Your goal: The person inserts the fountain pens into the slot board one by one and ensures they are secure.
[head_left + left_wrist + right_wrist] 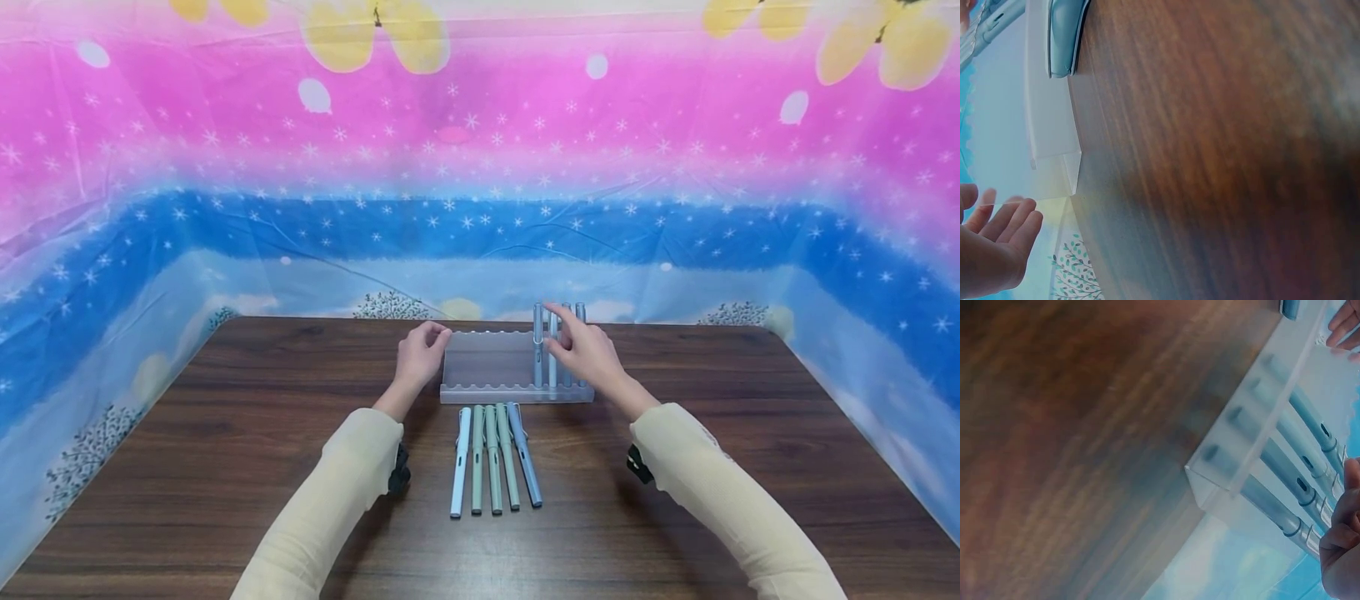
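Observation:
A clear plastic pen rack (487, 360) with scalloped edges stands upright on the table. My left hand (422, 357) pinches its upper left edge between thumb and fingers; some fingertips show through the sheet in the left wrist view. Several capped pens stand in the rack's right end, among them a grey-blue pen (537, 354). My right hand (592, 354) has thumb and index finger at the upper part of a pale pen (553, 367), pinching it. In the right wrist view, curled fingers (1342, 540) partly hide the caps.
In front of the rack, several pens lie side by side: a pale blue pen (461, 462), green pens (492, 462) and a dark blue pen (525, 457). The brown wooden table (262, 433) is bordered by a patterned cloth (480, 225) behind and at both sides.

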The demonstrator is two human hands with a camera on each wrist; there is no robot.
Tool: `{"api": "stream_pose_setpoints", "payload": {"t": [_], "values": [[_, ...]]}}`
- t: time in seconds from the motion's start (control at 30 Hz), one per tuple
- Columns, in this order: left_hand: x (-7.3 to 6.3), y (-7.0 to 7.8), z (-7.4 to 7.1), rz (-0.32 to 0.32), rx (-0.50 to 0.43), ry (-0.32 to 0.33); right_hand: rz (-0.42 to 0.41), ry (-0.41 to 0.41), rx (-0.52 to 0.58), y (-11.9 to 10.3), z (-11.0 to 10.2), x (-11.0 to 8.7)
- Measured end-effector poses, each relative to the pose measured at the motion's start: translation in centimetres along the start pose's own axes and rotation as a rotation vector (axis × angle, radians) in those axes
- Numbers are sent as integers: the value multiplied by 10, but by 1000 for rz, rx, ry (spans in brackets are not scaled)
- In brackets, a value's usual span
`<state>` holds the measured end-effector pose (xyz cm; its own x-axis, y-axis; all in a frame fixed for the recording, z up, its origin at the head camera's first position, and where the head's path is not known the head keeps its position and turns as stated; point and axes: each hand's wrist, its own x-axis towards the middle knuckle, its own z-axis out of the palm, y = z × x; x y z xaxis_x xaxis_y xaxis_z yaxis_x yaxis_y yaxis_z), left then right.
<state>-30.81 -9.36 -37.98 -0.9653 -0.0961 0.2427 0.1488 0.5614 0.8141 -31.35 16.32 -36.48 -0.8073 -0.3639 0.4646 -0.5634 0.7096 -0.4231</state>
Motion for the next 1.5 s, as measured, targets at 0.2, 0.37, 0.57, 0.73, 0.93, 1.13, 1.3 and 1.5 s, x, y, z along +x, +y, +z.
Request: {"api": "stream_pose_setpoints", "payload": {"t": [0.2, 0.37, 0.57, 0.73, 0.93, 1.13, 1.3, 1.5], "values": [[0, 0, 0, -5, 4, -5, -1, -18, 23, -1, 3, -13], [-1, -1, 0, -8, 4, -5, -17, -65, 34, -4, 6, -23], [-1, -2, 1, 2, 1, -2, -9, -120, 47, -7, 10, -30], [-1, -2, 1, 2, -5, 2, 26, -200, 88, -11, 13, -35], [-1, -1, 1, 1, -9, 5, 69, -305, 163, -13, 17, -39], [-1, -2, 1, 3, -2, -3, 130, -387, 236, -16, 19, -41], [0, -2, 0, 1, -9, -5, 171, -437, 272, -21, 20, -43], [0, -1, 0, 14, -6, 0, 150, -453, 238, -28, 23, -44]]}}
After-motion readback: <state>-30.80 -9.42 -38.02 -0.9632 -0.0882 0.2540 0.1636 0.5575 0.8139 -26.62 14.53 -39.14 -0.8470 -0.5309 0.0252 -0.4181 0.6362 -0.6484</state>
